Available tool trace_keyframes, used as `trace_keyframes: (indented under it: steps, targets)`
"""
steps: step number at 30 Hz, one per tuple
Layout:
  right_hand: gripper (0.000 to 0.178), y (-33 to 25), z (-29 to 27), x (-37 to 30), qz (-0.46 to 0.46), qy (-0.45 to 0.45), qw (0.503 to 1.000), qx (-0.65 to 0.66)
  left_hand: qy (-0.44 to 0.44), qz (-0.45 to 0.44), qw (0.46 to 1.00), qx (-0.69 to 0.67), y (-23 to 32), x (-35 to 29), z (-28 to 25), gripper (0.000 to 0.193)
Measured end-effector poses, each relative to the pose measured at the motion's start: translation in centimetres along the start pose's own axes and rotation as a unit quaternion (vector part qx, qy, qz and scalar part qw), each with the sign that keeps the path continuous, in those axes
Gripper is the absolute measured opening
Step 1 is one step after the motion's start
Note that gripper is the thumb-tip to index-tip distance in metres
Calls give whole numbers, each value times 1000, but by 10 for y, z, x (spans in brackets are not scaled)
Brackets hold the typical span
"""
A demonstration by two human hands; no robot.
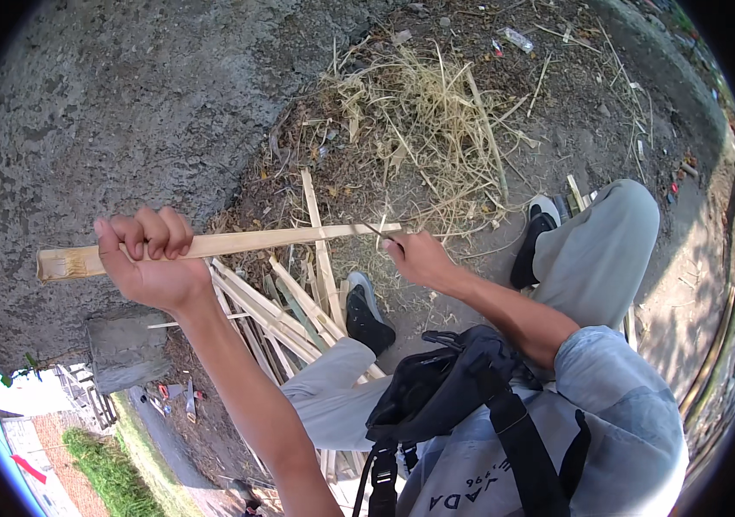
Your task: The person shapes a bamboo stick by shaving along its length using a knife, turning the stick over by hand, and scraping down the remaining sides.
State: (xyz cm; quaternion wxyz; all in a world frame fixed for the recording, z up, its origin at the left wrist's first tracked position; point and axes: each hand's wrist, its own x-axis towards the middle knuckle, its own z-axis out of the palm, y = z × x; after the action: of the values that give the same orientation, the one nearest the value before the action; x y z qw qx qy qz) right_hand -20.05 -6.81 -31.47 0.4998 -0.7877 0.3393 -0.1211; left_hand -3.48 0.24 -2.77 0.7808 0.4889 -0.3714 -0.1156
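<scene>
My left hand (153, 263) is wrapped round a long, pale split bamboo strip (272, 239), close to its wider left end. That end has a rough, node-like band. The strip lies almost level across the view and narrows to the right. At its narrow end my right hand (423, 260) is closed on a knife (373, 230). Only a short dark blade shows, crossing the strip near its tip; the handle is hidden in my fist. Below the strip, a pile of split bamboo slats (268, 314) lies on the ground by my shoe (367, 314).
A heap of dry shavings (419, 112) lies on the dirt ahead. At the left rises a rough grey concrete surface (126, 112), with a grey block (126, 353) below it. A handsaw (190, 401) is at lower left. Long poles (723, 336) run along the right side.
</scene>
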Motion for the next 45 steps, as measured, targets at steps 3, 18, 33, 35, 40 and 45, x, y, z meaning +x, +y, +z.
trace_keyframes:
  steps: [3,18,33,35,40,45]
  targets:
    - [28,-36,14,-11,-94,22,993,65,65,21,997,27,1,0,-5,46]
    - [39,-18,49,2,-33,47,996,65,101,57,992,43,-2,-1,7,44]
    - [42,-23,50,6,-24,20,998,55,193,72,971,120,-1,-4,-6,42]
    - [42,-37,52,-1,-142,49,981,124,219,72,963,140,-2,-1,-6,41]
    - [43,70,91,-16,-6,18,1000,-20,308,82,924,212,-8,2,16,39]
    - [44,31,71,-4,25,-33,999,-35,328,84,920,200,-5,0,-8,40]
